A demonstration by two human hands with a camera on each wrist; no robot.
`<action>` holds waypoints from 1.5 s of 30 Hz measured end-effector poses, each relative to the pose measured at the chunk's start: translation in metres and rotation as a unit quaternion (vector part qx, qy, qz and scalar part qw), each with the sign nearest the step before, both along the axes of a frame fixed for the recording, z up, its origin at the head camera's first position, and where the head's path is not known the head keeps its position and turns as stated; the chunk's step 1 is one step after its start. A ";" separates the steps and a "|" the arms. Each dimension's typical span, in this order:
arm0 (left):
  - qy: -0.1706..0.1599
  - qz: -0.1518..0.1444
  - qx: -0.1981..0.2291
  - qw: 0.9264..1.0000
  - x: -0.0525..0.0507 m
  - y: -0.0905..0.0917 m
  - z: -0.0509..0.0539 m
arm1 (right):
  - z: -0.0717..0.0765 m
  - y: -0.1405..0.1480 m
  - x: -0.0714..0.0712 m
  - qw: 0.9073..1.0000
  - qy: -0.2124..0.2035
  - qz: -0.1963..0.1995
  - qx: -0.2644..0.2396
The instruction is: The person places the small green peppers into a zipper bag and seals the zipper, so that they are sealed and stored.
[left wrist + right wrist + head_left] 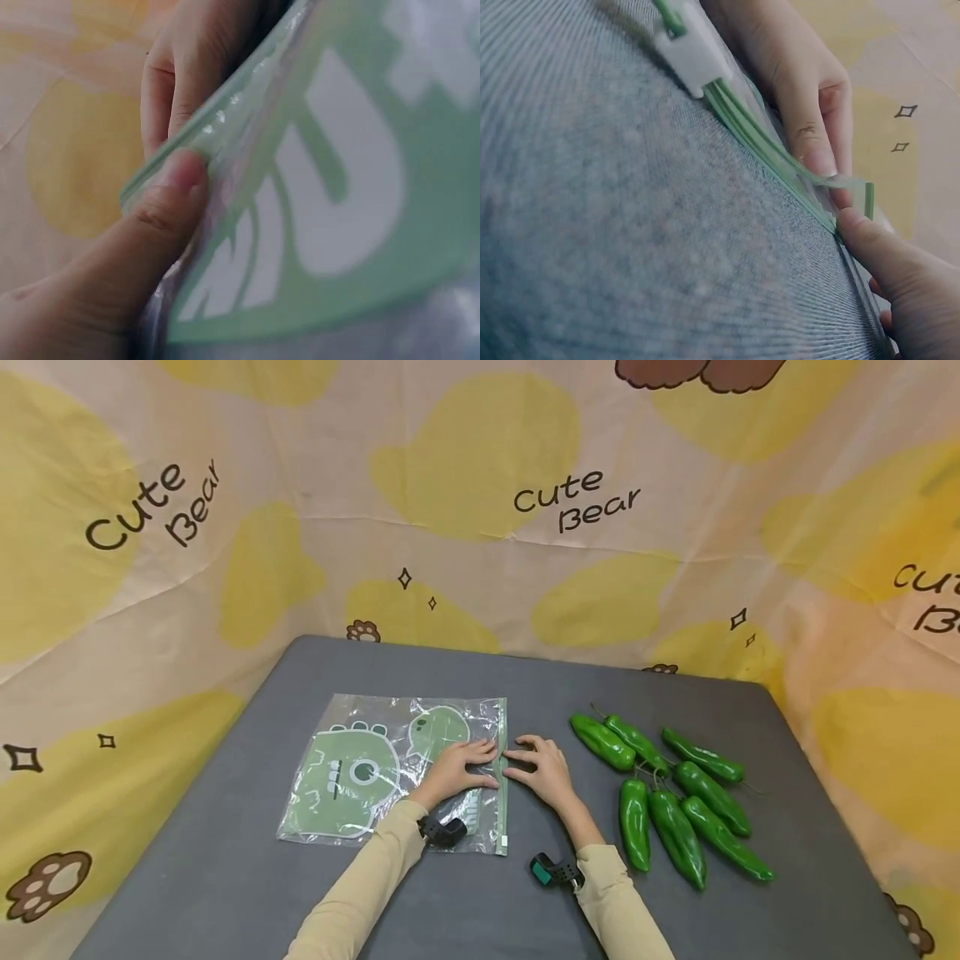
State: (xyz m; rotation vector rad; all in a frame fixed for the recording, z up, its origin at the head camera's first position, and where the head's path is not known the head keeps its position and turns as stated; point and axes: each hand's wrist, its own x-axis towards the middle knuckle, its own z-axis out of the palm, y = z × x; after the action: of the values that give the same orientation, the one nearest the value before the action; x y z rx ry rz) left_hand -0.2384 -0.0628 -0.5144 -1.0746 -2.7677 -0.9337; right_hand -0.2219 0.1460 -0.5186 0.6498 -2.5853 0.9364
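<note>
A clear zip bag printed with a green dinosaur lies flat on the grey table, its green zip strip toward the right. My left hand reaches over the bag and pinches its mouth edge near the middle of the strip. From the other side my right hand pinches the same edge, its thumb against the green strip. Between the hands the strip's layers stand apart in the right wrist view. The white slider sits at the strip's near end. Some fingertips are hidden behind the plastic.
Several green peppers lie in a loose cluster on the table, right of my right hand. A patterned cloth hangs behind and beside the table. Each wrist wears a black band with a small camera.
</note>
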 end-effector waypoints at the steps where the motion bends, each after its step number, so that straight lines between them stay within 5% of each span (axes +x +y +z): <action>1: -0.006 0.000 0.005 1.000 0.000 0.000 0.000 | 0.000 0.000 0.000 1.000 -0.002 -0.002 0.005; 8: -0.043 -0.003 0.107 0.993 -0.007 -0.004 0.003 | 0.001 -0.004 -0.001 1.000 0.006 -0.010 0.013; 14: -0.095 -0.005 0.195 0.976 -0.006 0.000 0.002 | 0.000 0.000 0.000 1.000 0.015 -0.022 0.007; 18: -0.123 0.018 0.252 0.960 0.003 -0.002 0.017 | -0.001 -0.003 -0.001 1.000 0.005 -0.027 0.002; 21: -0.138 0.042 0.270 0.952 0.011 -0.010 0.034 | -0.003 -0.010 -0.002 1.000 -0.007 -0.023 0.002; 26: -0.141 0.051 0.286 0.946 0.014 -0.010 0.040 | -0.001 -0.010 -0.003 1.000 -0.003 -0.025 0.004; 36: -0.062 0.017 0.276 0.959 0.016 -0.004 0.040 | -0.001 -0.003 -0.008 0.999 0.025 -0.019 0.006; 45: -0.101 0.035 0.336 0.936 0.026 -0.007 0.040 | -0.008 -0.001 -0.001 0.999 0.051 -0.004 -0.017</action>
State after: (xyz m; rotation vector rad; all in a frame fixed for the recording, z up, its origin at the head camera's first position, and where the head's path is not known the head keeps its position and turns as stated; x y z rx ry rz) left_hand -0.2125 -0.0701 -0.4746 -0.7820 -2.2681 -1.8677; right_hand -0.2226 0.1450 -0.5265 0.6600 -2.4750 0.9194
